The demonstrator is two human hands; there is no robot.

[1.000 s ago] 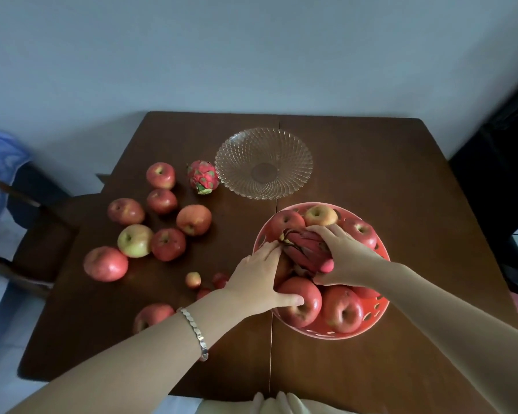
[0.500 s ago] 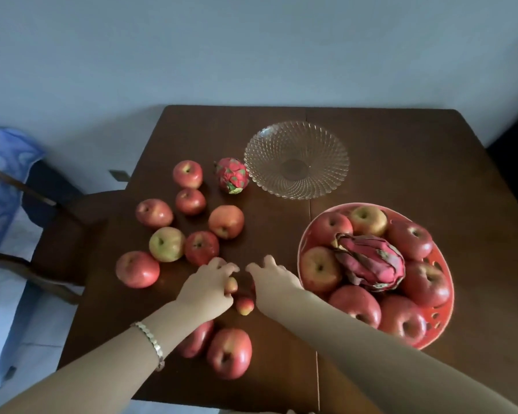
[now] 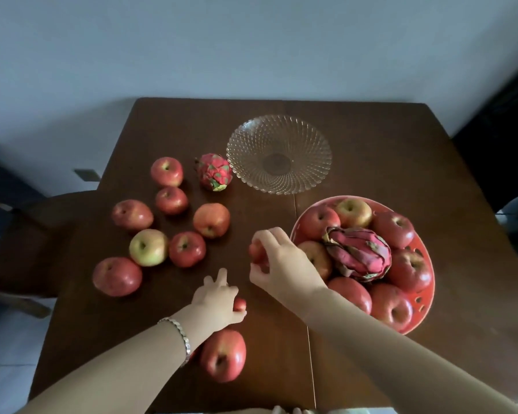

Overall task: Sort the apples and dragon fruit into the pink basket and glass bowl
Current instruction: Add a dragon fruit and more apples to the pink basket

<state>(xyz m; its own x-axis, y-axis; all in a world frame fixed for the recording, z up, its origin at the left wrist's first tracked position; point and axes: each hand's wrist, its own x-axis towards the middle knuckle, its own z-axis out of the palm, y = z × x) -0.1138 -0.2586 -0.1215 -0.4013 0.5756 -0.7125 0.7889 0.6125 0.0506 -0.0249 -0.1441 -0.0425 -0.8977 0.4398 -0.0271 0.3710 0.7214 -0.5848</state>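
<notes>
The pink basket (image 3: pixel 424 258) at the right holds several apples and a large dragon fruit (image 3: pixel 360 253). Behind it stands the glass bowl (image 3: pixel 278 153), with nothing in it. A small dragon fruit (image 3: pixel 214 171) lies just left of the bowl. Several apples, such as a yellow-green one (image 3: pixel 148 247), are scattered on the left of the table. My right hand (image 3: pixel 281 264) grips a small red apple (image 3: pixel 256 251) left of the basket. My left hand (image 3: pixel 219 300) is closed on another small red apple (image 3: pixel 240 304). A big apple (image 3: pixel 223 355) lies below my left wrist.
The dark wooden table (image 3: pixel 371 150) has a seam down its middle. A chair (image 3: pixel 27 234) stands off the table's left edge. A white wall is behind, and dark furniture sits at the far right.
Both hands left the basket and the large dragon fruit, moved left to the small apples on the table, and each closed on one. My right hand has lifted toward the basket.
</notes>
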